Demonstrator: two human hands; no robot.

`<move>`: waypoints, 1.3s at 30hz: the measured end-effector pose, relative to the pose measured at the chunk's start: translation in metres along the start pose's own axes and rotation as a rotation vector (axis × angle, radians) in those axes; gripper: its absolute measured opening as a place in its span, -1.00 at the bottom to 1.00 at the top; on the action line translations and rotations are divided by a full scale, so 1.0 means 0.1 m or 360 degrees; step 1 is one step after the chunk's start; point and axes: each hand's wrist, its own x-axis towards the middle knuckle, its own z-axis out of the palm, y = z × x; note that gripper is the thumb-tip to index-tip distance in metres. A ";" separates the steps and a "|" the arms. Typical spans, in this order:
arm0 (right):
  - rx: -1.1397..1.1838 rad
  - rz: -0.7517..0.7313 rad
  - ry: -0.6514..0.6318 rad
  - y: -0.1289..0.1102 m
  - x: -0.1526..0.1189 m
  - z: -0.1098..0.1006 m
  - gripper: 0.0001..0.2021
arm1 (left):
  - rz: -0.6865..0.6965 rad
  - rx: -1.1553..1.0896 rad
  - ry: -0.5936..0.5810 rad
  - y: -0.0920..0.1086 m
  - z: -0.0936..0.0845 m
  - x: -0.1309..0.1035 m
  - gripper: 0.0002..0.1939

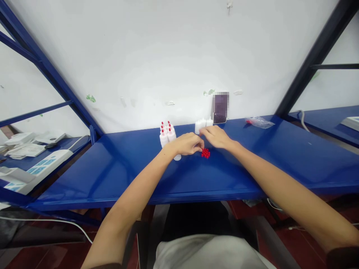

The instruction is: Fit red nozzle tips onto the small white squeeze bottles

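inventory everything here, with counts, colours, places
Main table: one, blue, centre
Red-tipped bottles: at least six, white, left of centre
White containers: count unclear, white, rear centre
Red pieces: many, red, centre
Round white end: one, white, left of red pieces
Dark panel: one, purple, rear
Bag: one, clear, rear right
Power strip: one, white with blue, far left
Papers: several, whitish, far left
Cables: several, white, both sides
Frame bars: several, dark blue, sides
Wall: one, white, behind
Floor: one, reddish, below
Top: one, light grey, bottom
Left hand: one, bare, beside red pieces
Right hand: one, bare, near containers
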 end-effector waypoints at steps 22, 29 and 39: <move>0.0209 -0.0477 -0.0037 -0.46 -0.20 0.12 -0.79 | 0.0116 0.0061 0.1006 0.02 0.05 -0.62 -0.87; 0.0239 -0.0507 -0.0022 -0.48 -0.20 0.18 -0.81 | 0.0090 0.0085 0.0988 0.01 0.08 -0.63 -0.86; 0.0722 -0.0666 -0.0123 -0.54 -0.20 0.27 -0.89 | 0.0018 -0.0031 0.0930 0.04 0.01 -0.70 -0.88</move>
